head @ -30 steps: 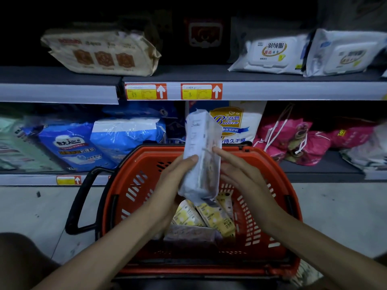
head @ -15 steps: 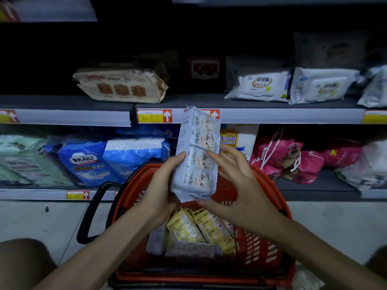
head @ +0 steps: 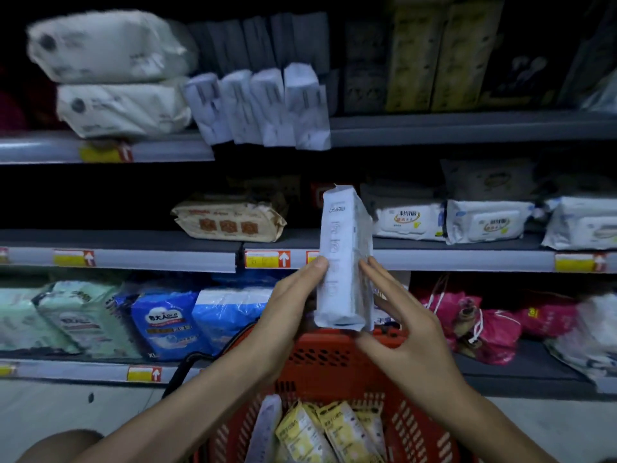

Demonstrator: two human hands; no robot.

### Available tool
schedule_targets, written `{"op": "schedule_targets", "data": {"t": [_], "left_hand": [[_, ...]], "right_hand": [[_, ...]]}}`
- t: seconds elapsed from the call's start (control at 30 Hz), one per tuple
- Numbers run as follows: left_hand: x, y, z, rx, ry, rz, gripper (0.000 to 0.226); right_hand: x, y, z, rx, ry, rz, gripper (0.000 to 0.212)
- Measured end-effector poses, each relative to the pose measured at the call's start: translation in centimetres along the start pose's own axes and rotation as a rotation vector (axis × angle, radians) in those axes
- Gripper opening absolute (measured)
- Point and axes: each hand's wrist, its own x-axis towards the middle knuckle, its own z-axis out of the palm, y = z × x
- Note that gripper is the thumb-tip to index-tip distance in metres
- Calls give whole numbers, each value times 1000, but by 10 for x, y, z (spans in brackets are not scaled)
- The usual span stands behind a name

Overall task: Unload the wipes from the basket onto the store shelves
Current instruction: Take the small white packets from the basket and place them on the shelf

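A tall white pack of wipes (head: 344,255) stands upright in the air above the red basket (head: 320,365), in front of the middle shelf edge. My left hand (head: 287,315) grips its left side, thumb on the front. My right hand (head: 400,325) lies against its right side with straight, spread fingers. Inside the basket lie yellow wipe packs (head: 320,432) and a pale pack (head: 265,429). On the upper shelf (head: 467,128) several matching white packs (head: 260,108) stand in a row.
Flat wipe packs lie on the middle shelf: a beige one (head: 230,220) and white ones (head: 450,222). Blue and green bags (head: 167,319) and pink bags (head: 484,325) fill the bottom shelf. Two large white bags (head: 110,75) are stacked at the upper left. The floor is grey.
Both hands have lifted the white pack higher, from over the basket up to the middle shelf's level, and turned it edge-on. The view has tilted up, showing the upper shelf.
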Motion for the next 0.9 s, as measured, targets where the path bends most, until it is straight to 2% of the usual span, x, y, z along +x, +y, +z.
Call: {"op": "schedule_targets", "data": {"t": [0.1, 0.17, 0.3, 0.4, 0.63, 0.77, 0.83, 0.9], "left_hand": [[6, 26, 3, 123, -40, 73, 36], [6, 44, 3, 185, -123, 168, 51], [3, 75, 10, 379, -269, 386, 76], [16, 94, 14, 492, -248, 470, 82], [58, 138, 19, 740, 115, 691, 61], [86, 170, 20, 909, 429, 854, 32], [98, 180, 25, 988, 615, 849, 20], [110, 182, 27, 1069, 755, 722, 22]], "right_hand": [[13, -22, -17, 206, 48, 15, 83], [23, -37, -28, 326, 106, -13, 77], [42, -60, -48, 410, 135, -82, 70], [59, -76, -59, 430, 121, -119, 71], [132, -90, -72, 281, 190, -244, 60], [191, -100, -72, 233, 240, -311, 54], [222, -99, -69, 162, 297, -316, 45], [241, -89, -57, 107, 345, -265, 35]]}}
